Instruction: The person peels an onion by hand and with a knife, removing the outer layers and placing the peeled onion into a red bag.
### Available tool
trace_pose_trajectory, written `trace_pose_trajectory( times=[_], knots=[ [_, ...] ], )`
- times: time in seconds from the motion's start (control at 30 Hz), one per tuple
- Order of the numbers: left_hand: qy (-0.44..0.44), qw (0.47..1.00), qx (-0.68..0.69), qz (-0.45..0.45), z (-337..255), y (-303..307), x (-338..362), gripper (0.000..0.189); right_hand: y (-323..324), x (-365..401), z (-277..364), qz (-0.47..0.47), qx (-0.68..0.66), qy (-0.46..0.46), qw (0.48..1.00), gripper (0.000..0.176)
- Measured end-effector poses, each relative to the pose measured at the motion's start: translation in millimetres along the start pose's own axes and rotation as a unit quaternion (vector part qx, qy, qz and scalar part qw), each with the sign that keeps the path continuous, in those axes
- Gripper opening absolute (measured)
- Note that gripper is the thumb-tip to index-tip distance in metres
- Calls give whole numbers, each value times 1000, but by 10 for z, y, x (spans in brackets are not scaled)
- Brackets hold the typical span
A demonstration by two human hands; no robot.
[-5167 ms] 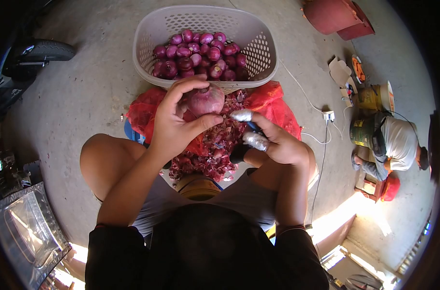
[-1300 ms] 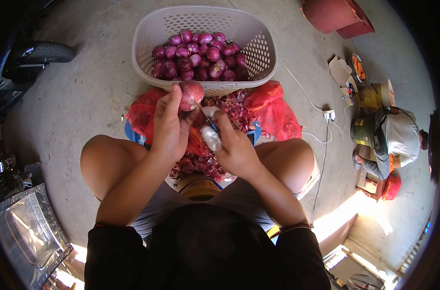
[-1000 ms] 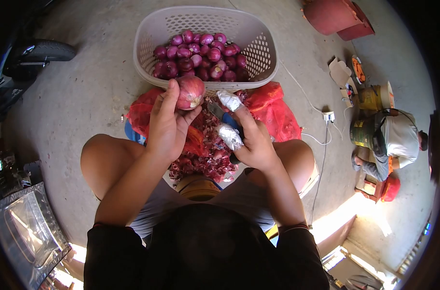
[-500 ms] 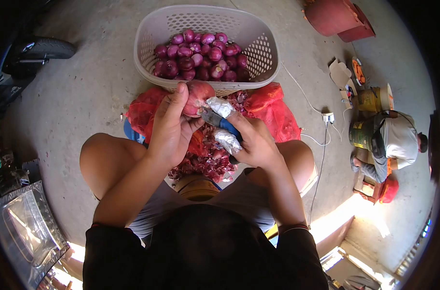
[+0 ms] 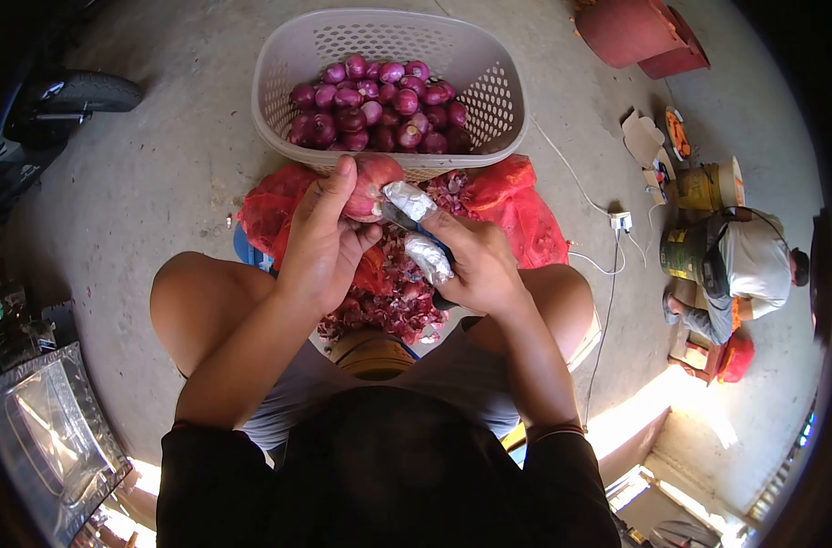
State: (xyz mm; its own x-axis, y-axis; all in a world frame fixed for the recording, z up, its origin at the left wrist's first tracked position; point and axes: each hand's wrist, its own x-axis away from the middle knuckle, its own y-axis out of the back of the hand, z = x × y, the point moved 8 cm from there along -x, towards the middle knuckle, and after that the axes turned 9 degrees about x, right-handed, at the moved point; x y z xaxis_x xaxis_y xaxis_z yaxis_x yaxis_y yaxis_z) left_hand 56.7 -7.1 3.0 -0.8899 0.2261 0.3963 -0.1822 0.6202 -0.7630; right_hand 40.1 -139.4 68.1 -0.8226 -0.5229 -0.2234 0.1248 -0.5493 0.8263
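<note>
My left hand (image 5: pixel 323 233) grips a red onion (image 5: pixel 374 183) with dry skin, thumb on its left side. My right hand (image 5: pixel 475 260), thumb and a finger wrapped in silver foil, holds a small knife (image 5: pixel 400 217) with a blue handle mostly hidden in the grip. The blade meets the onion's lower right end. Beyond the hands stands a grey plastic basket (image 5: pixel 284 55) with several peeled purple onions (image 5: pixel 370 105) inside. Under my hands lie onion skins (image 5: pixel 379 315) and red mesh bags (image 5: pixel 526 219).
A bucket (image 5: pixel 372 354) sits between my knees. At the right, a person (image 5: pixel 754 260) sits near yellow buckets (image 5: pixel 708 185). A power strip (image 5: pixel 621 221) with cables lies on the floor. A tyre (image 5: pixel 92 89) is at upper left, red tubs (image 5: pixel 626 32) at upper right.
My right hand has shifted slightly left, and its foil-wrapped thumb sits closer over the onion's edge. The blue handle shows less. My left hand keeps its hold on the onion.
</note>
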Motion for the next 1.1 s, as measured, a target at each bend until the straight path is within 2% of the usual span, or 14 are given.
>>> trace_pose_trajectory(
  times=[0.2, 0.3, 0.4, 0.6, 0.67, 0.77, 0.97, 1.1],
  knots=[
    [-7, 1000, 9, 0, -33, -75, 18, 37, -88, 22, -96, -17, -125, -35, 991, 54],
    [-5, 1000, 29, 6, -46, -117, 36, 31, -3, -1, -140, -129, -184, -4, 974, 51],
    [-1, 1000, 27, 4, -50, -106, 42, 31, 47, 15, -206, -117, -215, -36, 969, 50],
    [-18, 999, 36, -11, -63, -108, 30, 30, -141, 33, -146, 34, -130, -35, 990, 62],
    [-19, 999, 30, -3, -61, -133, 32, 28, -180, 45, -136, 92, -125, -56, 986, 54],
    [-17, 1000, 24, -1, -32, -81, 26, 26, -106, 9, -87, 39, -104, -26, 994, 56],
    [-8, 1000, 17, -23, -13, -66, 14, 26, -61, -24, -63, 31, -80, -30, 996, 53],
    [-15, 1000, 11, -2, -54, -134, 29, 27, -42, -9, -70, -48, -73, -7, 996, 52]
  ],
)
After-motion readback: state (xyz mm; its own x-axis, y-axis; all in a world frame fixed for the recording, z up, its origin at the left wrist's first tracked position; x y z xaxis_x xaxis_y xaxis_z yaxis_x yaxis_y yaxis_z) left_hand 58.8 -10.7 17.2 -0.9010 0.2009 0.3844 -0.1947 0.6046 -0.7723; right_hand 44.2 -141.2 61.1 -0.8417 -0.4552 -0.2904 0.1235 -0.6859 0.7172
